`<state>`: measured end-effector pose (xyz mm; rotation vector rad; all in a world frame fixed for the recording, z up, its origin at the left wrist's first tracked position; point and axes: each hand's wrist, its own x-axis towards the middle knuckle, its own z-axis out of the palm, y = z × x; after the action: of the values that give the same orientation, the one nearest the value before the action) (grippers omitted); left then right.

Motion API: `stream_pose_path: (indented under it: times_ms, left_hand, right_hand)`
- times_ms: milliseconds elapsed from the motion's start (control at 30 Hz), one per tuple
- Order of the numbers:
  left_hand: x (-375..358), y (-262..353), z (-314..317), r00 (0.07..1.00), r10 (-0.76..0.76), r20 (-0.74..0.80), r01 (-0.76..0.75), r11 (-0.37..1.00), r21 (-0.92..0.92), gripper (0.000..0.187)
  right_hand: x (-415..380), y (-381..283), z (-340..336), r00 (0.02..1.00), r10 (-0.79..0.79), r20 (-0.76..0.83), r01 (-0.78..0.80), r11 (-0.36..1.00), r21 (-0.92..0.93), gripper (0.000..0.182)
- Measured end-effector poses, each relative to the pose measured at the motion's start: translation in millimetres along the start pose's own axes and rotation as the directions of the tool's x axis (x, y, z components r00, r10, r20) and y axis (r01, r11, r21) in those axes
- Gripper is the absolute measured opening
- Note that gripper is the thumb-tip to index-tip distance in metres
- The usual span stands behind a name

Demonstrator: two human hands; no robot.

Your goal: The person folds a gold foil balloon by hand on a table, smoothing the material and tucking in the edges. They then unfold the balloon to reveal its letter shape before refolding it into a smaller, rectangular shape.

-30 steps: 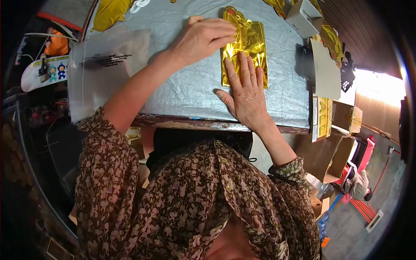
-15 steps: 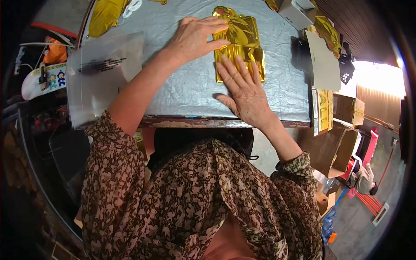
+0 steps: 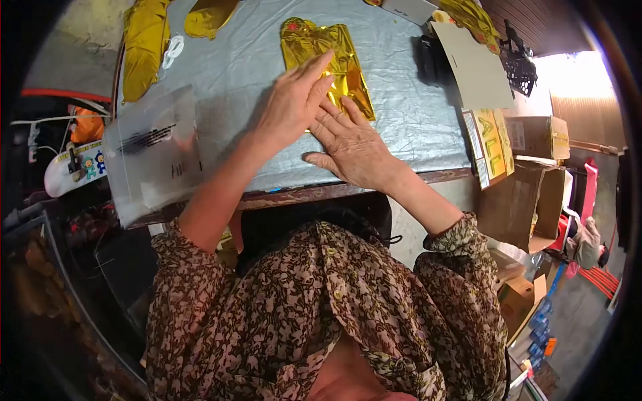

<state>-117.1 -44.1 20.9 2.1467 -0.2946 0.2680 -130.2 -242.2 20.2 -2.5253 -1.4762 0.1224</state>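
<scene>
A folded piece of shiny gold foil (image 3: 344,70), like a flat foil balloon, lies on the silver-grey table cover in front of me. My left hand (image 3: 294,100) is over its left side, fingers stretched out and close together, turned partly on edge. It overlaps the fingertips of my right hand (image 3: 354,147) in this view. My right hand is palm down with the fingers spread, its fingertips at the near end of the foil. Neither hand grips anything. The foil's lower left part is hidden under the hands.
A clear plastic bag (image 3: 157,144) with dark print hangs over the table's left edge. More gold foil (image 3: 144,50) and a white cord (image 3: 172,52) lie at the far left. On the right are a grey-white card (image 3: 471,63), a black object (image 3: 428,60) and cardboard boxes (image 3: 518,200).
My left hand has come down and nearer to my right hand, now overlapping its fingers. My right hand has slid towards the foil's near edge. The whole view has shifted slightly.
</scene>
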Motion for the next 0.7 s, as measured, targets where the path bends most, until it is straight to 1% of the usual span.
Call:
stream_pose_path:
  times_ms: [33, 100, 133, 167, 200, 233, 267, 300, 333, 367, 400, 433, 467, 533, 567, 667, 700]
  left_hand:
    - [-3, -4, 8, 1.0, -0.007, 0.009, 0.007, 1.0, 0.024, 0.053]
    - [-3, -7, 16, 1.0, -0.002, 0.025, 0.001, 0.999, 0.051, 0.056]
    - [-4, -7, 17, 0.999, 0.04, 0.015, -0.041, 0.991, 0.13, 0.059]
    - [-5, -8, 18, 0.997, 0.083, 0.007, -0.083, 0.974, 0.211, 0.062]
    - [-4, -10, 19, 0.996, 0.093, 0.012, -0.093, 0.972, 0.217, 0.062]
    - [-4, -13, 21, 0.992, 0.127, 0.026, -0.13, 0.96, 0.248, 0.064]
    - [-4, -16, 22, 0.987, 0.158, 0.038, -0.162, 0.947, 0.276, 0.065]
    - [-4, -16, 23, 0.986, 0.16, 0.039, -0.165, 0.946, 0.278, 0.065]
    - [-5, -16, 25, 0.983, 0.179, 0.05, -0.185, 0.926, 0.328, 0.068]
    - [-6, -15, 26, 0.978, 0.197, 0.064, -0.206, 0.904, 0.374, 0.071]
    - [-7, -13, 27, 0.977, 0.202, 0.068, -0.212, 0.904, 0.371, 0.071]
    - [-8, -12, 27, 0.98, 0.178, 0.089, -0.199, 0.886, 0.418, 0.072]
    - [-8, -10, 27, 0.982, 0.152, 0.108, -0.185, 0.865, 0.466, 0.074]
    - [-10, -7, 27, 0.983, 0.135, 0.124, -0.178, 0.865, 0.469, 0.075]
    - [-9, -6, 26, 0.984, 0.115, 0.136, -0.167, 0.864, 0.476, 0.076]
    - [-10, -9, 26, 0.983, 0.128, 0.129, -0.174, 0.864, 0.472, 0.078]
    - [-10, -10, 26, 0.984, 0.131, 0.12, -0.172, 0.867, 0.467, 0.08]
  right_hand:
    - [0, 0, 1, 1.0, 0.006, -0.008, -0.006, 1.0, 0.002, 0.079]
    - [-1, 2, 2, 0.998, -0.012, -0.068, 0.016, 0.998, 0.066, 0.072]
    - [-5, 3, 1, 0.997, -0.001, -0.076, 0.007, 0.998, 0.068, 0.072]
    - [-8, 5, -1, 0.987, -0.017, -0.16, 0.04, 0.989, 0.144, 0.063]
    - [-10, 8, -4, 0.969, -0.031, -0.247, 0.085, 0.974, 0.211, 0.054]
    - [-16, 12, -8, 0.966, -0.028, -0.256, 0.084, 0.974, 0.21, 0.054]
    - [-25, 16, -13, 0.918, 0.163, -0.36, -0.031, 0.938, 0.346, 0.044]
    - [-29, 18, -18, 0.831, 0.354, -0.429, -0.119, 0.866, 0.485, 0.034]
    - [-25, 23, -22, 0.727, 0.488, -0.484, -0.21, 0.828, 0.52, 0.022]
    - [-22, 28, -29, 0.703, 0.625, -0.34, -0.298, 0.692, 0.657, 0.024]
    - [-18, 33, -37, 0.663, 0.727, -0.177, -0.377, 0.53, 0.76, 0.026]
    - [-13, 45, -30, 0.671, 0.709, -0.216, -0.316, 0.537, 0.782, 0.026]
    - [-10, 56, -28, 0.669, 0.711, -0.219, -0.317, 0.539, 0.781, 0.026]
    - [-1, 68, -28, 0.712, 0.694, -0.108, -0.337, 0.473, 0.814, 0.023]
    - [4, 73, -28, 0.714, 0.691, -0.113, -0.333, 0.477, 0.813, 0.023]
    - [14, 80, -30, 0.731, 0.668, -0.138, -0.301, 0.498, 0.813, 0.024]
    - [17, 80, -33, 0.744, 0.664, -0.07, -0.365, 0.492, 0.79, 0.021]
